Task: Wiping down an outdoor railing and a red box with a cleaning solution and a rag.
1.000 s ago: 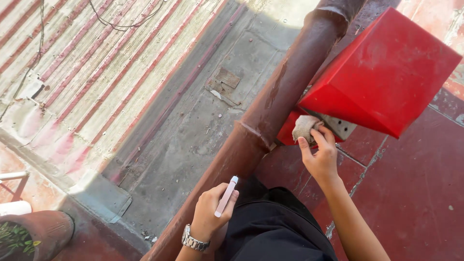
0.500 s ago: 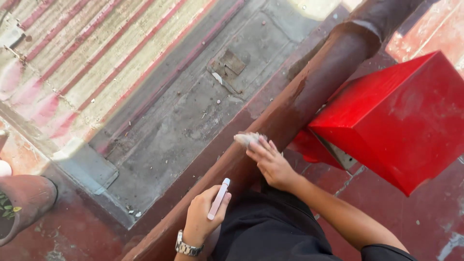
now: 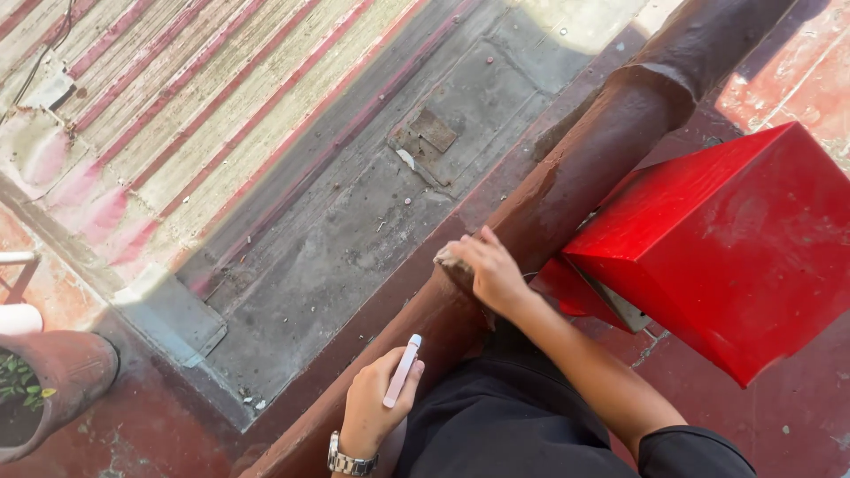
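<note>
My right hand (image 3: 487, 270) presses a small pale cloth or pad (image 3: 445, 258) against the top of a thick brown rail (image 3: 611, 133); most of the pad is hidden under my fingers. My left hand (image 3: 376, 407), with a metal watch on the wrist, holds a slim white pen-like stick (image 3: 402, 371) and rests against the same rail lower down. A red metal box (image 3: 735, 248) sits just right of my right arm, tilted on the red floor.
Beyond the rail lies a grey concrete ledge (image 3: 354, 239) and a striped corrugated roof (image 3: 177, 97). A brown plant pot (image 3: 53, 381) stands at the lower left. The red tiled floor (image 3: 797, 416) lies under the box.
My right hand has moved from the red box's underside leftward onto the rail with the pad. The left hand keeps its grip on the white stick.
</note>
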